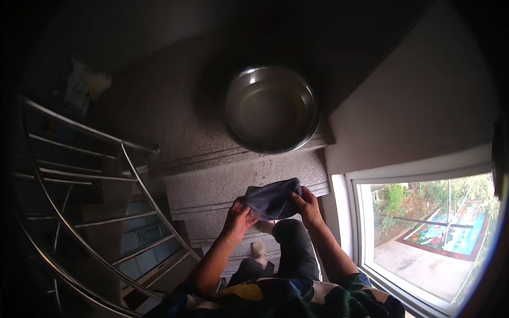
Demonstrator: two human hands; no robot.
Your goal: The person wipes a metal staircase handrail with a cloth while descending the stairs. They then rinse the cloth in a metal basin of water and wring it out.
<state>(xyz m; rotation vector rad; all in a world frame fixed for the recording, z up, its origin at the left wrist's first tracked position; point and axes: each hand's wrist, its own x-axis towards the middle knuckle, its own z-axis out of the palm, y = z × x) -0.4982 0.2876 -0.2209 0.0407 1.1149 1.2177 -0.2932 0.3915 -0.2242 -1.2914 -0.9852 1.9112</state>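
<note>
A dark grey-blue cloth is stretched between my two hands, above the stone steps. My left hand grips its left end, the fingers partly beneath the fabric. The upper right end is pinched by my right hand, with the thumb on top. Beyond the cloth, a round stainless steel basin sits on the upper step near its edge. It seems to contain some liquid, though the dim light makes this hard to tell. Neither hand touches the basin.
Stone stairs with grooved edges run down beneath me. A curved metal railing borders them on the left. At the right are a wall and a white-framed window. A pale plastic bag lies in shadow at the upper left.
</note>
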